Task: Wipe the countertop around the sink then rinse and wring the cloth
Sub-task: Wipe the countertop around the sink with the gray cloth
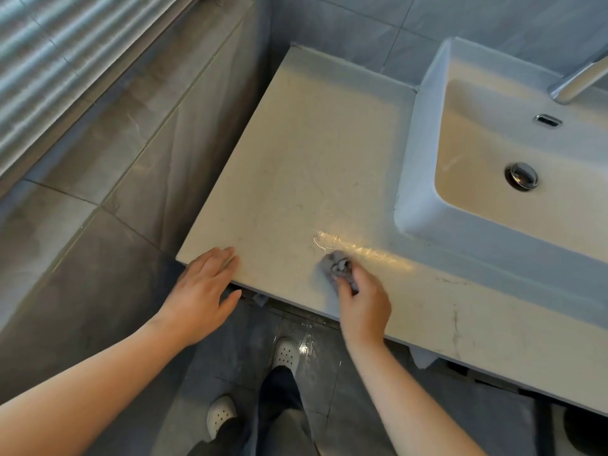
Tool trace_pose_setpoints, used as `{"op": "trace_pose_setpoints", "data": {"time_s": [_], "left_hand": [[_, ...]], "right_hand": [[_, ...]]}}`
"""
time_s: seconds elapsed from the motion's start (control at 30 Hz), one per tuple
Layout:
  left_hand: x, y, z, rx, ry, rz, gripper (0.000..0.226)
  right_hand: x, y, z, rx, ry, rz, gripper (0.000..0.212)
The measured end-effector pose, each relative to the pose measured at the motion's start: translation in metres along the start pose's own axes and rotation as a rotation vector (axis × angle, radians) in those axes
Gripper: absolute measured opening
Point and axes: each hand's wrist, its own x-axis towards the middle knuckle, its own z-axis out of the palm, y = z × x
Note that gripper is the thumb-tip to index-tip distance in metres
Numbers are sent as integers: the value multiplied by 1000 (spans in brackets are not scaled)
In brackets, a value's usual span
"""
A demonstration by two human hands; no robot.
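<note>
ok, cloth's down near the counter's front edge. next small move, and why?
Probably slide the right hand with the cloth away from the front edge, across the countertop toward the back wall. The only wet streak glints just beyond the cloth, near the sink; the broad area behind shows no sheen, so it looks unwiped. The left hand rests flat on the corner, bracing.

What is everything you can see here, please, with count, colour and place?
countertop: one, cream, around the sink.
sink: one, white, at right.
tap: one, chrome, above the sink.
drain plug: one, chrome, in the sink.
cloth: one, grey, bunched on the countertop's front.
wet streak: one, shiny, just beyond the cloth.
shoes: two, white, on the grey floor.
left hand: one, fingers flat on the countertop's corner.
right hand: one, fingers gripping the cloth.
</note>
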Motion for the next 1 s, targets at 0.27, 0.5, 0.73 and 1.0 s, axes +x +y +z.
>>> {"op": "trace_pose_setpoints", "data": {"time_s": [0.27, 0.5, 0.73, 1.0], "left_hand": [[1, -8, -5, -29, -55, 7, 74], [2, -9, -2, -61, -57, -1, 80], [2, -10, -2, -68, -50, -4, 77], [0, -22, -1, -117, -59, 45, 73]], "right_hand": [[-40, -42, -17, 341, -296, 108, 18], [85, -4, -50, 69, 218, 162, 17], [93, 2, -13, 44, 161, 121, 24], [-1, -54, 40, 101, -151, -124, 33]]}}
